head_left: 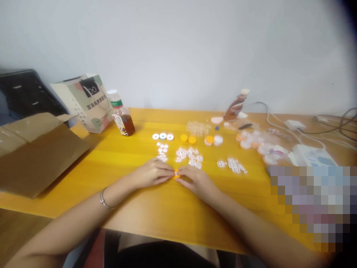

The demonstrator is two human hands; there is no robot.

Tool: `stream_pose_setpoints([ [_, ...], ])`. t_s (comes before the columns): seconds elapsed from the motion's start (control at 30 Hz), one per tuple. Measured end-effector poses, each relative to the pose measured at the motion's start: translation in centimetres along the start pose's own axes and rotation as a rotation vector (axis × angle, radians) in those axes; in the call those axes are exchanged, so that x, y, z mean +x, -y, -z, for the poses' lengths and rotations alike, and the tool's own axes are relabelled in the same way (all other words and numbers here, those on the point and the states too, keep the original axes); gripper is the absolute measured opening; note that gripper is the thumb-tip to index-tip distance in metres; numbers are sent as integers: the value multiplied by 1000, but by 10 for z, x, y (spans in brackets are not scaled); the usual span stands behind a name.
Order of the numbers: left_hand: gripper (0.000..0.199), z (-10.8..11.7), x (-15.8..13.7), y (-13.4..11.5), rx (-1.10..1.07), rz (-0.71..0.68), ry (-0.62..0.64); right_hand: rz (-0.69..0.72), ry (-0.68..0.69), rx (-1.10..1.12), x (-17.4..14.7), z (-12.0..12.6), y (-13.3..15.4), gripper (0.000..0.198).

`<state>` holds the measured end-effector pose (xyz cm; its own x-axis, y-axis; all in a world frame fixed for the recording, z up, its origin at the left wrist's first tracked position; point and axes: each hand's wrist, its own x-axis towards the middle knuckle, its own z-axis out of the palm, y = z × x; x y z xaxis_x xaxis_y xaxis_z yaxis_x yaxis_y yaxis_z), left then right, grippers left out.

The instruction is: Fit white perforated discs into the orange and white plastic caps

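Note:
Between my two hands is a small round orange plastic piece [176, 174] with a pale centre, close to the tabletop. The fingers of my left hand [152, 174] pinch its left side. From the right, the thumb and fingers of my right hand [197, 180] grip it too. Just beyond my hands lie white perforated plastic pieces [182, 153] and rows of small white parts [162, 150]. Farther back sit white rings [163, 136], orange discs [192, 139] and an orange disc on white ones [209, 139]. Fine details are blurred.
A brown cardboard box [41, 152], a paper bag [92, 104] and a bottle of dark drink [122, 115] stand at left. Another bottle [236, 106] is at the back right. Clear cups [198, 127], bagged parts [259, 143] and white cables [279, 124] lie on the yellow table [156, 217].

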<state>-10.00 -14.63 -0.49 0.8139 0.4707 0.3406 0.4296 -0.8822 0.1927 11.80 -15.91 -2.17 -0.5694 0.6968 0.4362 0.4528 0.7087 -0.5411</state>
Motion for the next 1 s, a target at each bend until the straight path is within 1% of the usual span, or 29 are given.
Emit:
stream_pose_setpoints([
  [0.2,24,-1,-1,1,47,-35,42,50,31,-113,-2,-1,-1,13],
  [0.33,24,2,1,-5,91,-44,66,89,50,-206,-2,-1,2,18],
  [0.5,23,3,2,-11,101,-14,79,124,68,-297,-2,-2,5,18],
  [0.6,22,-1,5,-12,55,64,31,148,45,-307,-3,-4,4,18],
  [0.7,18,-7,11,-16,10,247,-27,154,37,-304,-3,-6,3,17],
  [0.77,16,-10,14,-20,-1,344,-40,151,38,-293,-3,-6,3,17],
  [0.83,15,-14,17,-22,4,377,-36,146,34,-275,-2,-5,3,15],
  [1.0,15,-18,16,-23,10,374,-65,86,27,-153,-1,-2,2,10],
])
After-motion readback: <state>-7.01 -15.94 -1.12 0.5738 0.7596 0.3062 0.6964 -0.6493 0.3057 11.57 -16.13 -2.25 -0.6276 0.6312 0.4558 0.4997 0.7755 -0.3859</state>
